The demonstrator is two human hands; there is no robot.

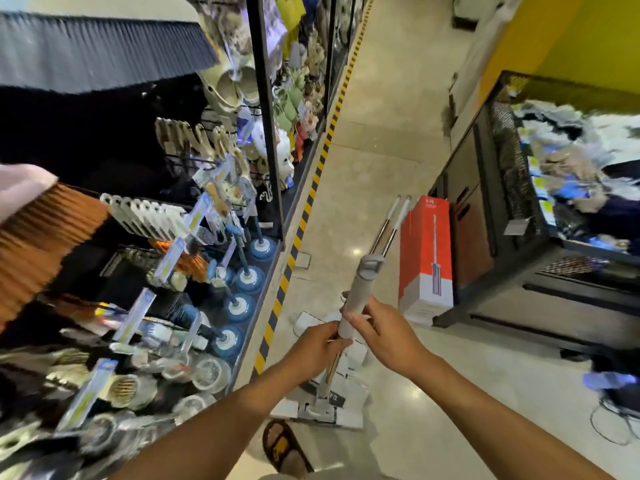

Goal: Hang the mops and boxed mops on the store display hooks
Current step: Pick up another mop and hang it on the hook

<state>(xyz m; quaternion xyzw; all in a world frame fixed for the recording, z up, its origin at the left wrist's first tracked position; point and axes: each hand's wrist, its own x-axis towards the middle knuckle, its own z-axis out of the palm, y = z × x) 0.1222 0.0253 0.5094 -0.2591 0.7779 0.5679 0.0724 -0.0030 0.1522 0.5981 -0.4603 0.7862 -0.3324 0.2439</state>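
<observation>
Mop [356,299]: upright over the floor [381,140]; likely light, stiff, smooth. Left hand [318,342] and right hand [384,334] are clamping it below the hang-loop [372,264], a sound hold. Boxed mop [426,258] is standing beyond, untouched.

Shop aisle here: a black display rack [265,116] packed with hanging slippers [228,88], brooms [45,233] and rows of blue plungers [248,277], hazard-striped tape [313,188] edging the tiled floor [374,161], a red boxed mop [426,258] standing by a wire bin [509,157] heaped with goods [571,168].
</observation>
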